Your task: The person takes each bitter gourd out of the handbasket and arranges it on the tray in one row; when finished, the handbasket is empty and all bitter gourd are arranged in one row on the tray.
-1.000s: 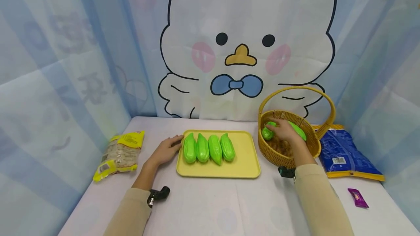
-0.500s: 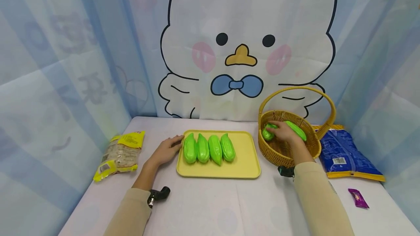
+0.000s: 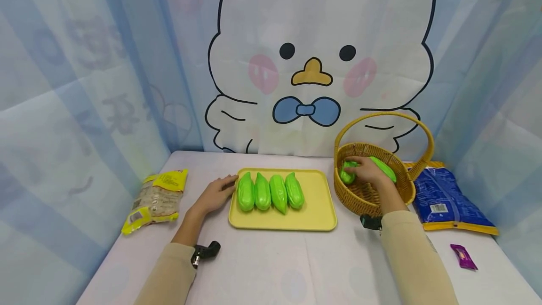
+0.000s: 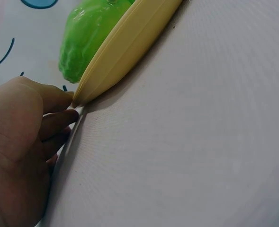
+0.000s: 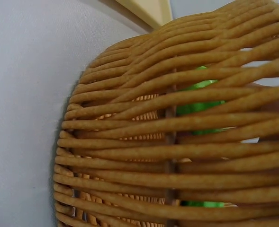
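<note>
In the head view, my left hand (image 3: pixel 216 195) is at the left edge of a yellow tray (image 3: pixel 317 206). The left wrist view shows thumb and fingers pinching the rim of that tray (image 4: pixel 125 52). Several glossy green bitter melons (image 3: pixel 278 192) lie side by side on it. My right hand (image 3: pixel 366 171) reaches into a wicker basket (image 3: pixel 353 201), its fingers curled over a green bitter melon (image 3: pixel 347 176) at the basket's left. Another bitter melon (image 3: pixel 383 169) lies to the right inside. Through the weave, the right wrist view shows green patches; the fingers are mostly hidden.
A tall handle (image 3: pixel 383 113) arches over the basket. Right of it lies a blue snack bag (image 3: pixel 449 199), with a small purple wrapped candy (image 3: pixel 464 256) nearer. A yellow and clear packet (image 3: pixel 156 200) lies at the table's left. A printed curtain (image 3: pixel 313 140) hangs behind.
My right hand has settled slightly lower over the bitter melon in the basket, and that melon has shifted a little. My left hand stays at the tray.
</note>
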{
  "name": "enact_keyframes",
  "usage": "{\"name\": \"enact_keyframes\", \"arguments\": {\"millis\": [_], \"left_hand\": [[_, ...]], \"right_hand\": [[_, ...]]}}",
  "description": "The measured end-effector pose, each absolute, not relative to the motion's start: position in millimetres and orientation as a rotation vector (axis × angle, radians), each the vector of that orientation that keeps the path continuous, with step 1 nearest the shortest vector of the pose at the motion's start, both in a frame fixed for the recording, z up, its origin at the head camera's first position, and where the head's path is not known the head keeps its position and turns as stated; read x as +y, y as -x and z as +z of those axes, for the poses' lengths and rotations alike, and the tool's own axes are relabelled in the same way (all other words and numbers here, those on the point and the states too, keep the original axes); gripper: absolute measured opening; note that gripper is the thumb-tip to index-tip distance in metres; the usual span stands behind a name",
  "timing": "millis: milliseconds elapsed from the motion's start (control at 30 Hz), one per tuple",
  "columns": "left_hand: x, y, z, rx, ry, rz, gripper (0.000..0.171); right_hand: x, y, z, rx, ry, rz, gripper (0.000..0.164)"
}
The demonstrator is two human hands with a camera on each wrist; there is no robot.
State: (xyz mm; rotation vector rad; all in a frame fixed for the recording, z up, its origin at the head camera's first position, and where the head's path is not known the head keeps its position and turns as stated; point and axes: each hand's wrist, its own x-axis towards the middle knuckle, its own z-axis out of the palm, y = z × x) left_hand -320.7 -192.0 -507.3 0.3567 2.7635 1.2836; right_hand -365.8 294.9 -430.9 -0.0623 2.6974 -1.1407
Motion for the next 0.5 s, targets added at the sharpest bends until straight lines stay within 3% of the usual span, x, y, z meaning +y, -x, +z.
{"name": "enact_keyframes", "arguments": {"millis": [500], "left_hand": [[-193,321,-507,2.765,-0.355,1.275,0.050]], "right_hand": [[297,352,-413,2.725,0.101,-1.309,0.058]]}}
